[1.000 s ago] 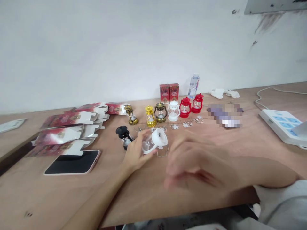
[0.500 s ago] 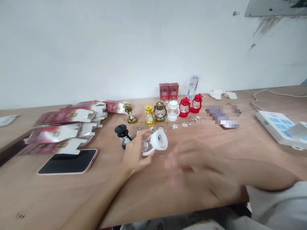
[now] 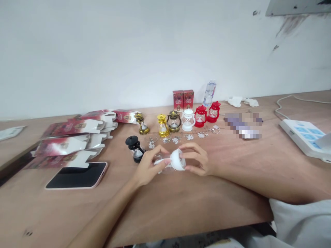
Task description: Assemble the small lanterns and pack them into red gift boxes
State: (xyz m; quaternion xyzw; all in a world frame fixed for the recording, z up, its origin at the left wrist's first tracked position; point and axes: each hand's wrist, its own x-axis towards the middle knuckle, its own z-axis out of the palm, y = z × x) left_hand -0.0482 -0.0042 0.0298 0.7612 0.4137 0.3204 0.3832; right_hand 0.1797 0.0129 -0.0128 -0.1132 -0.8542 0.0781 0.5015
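Bench; left hand and right hand closed on a tipped white lantern
Right of the black lantern; probably light, stiff plastic; clear body likely slippery, brittle; round white end the firmer hold.

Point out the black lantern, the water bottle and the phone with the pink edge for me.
Black lantern (image 3: 132,141): head view, on its dark cap.
Water bottle (image 3: 210,92): head view, on its clear body.
Phone (image 3: 77,175): head view, on its dark screen.
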